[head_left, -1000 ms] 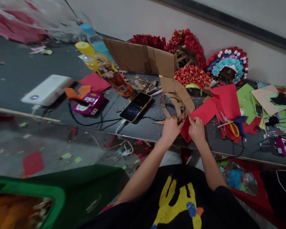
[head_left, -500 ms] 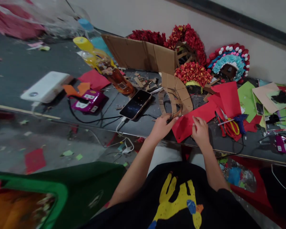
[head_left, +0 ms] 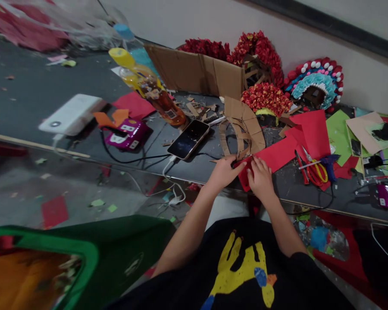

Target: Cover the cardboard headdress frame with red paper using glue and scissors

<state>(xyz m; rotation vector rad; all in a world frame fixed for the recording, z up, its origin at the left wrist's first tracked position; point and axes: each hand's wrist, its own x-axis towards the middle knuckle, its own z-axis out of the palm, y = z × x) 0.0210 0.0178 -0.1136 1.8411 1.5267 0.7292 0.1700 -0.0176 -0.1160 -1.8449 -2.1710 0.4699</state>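
A long strip of red paper [head_left: 281, 151] lies along the front of the table, its left end beneath both hands. My left hand [head_left: 224, 173] is closed on that end, thumb laid over the paper. Just to its right, my right hand [head_left: 261, 178] rests with fingers stretched out on the red paper. Touching or very near my left fingertips is an arched cardboard frame [head_left: 250, 125] with curved bands. What lies under my left fingers is partly hidden. Scissors with yellow and red handles [head_left: 319, 168] and a blue glue gun [head_left: 330, 163] lie right of the strip.
A phone [head_left: 189, 138], a bottle [head_left: 158, 97], a purple power socket [head_left: 127, 134] and a white power bank [head_left: 71, 114] stand to the left, with cables between. Decorated arches [head_left: 317, 82] lean at the back. A green bin [head_left: 126, 249] stands below left.
My right hand has moved left along the red paper, closer to my left hand. The paper's left end now looks bent up or folded. The view has shifted slightly.
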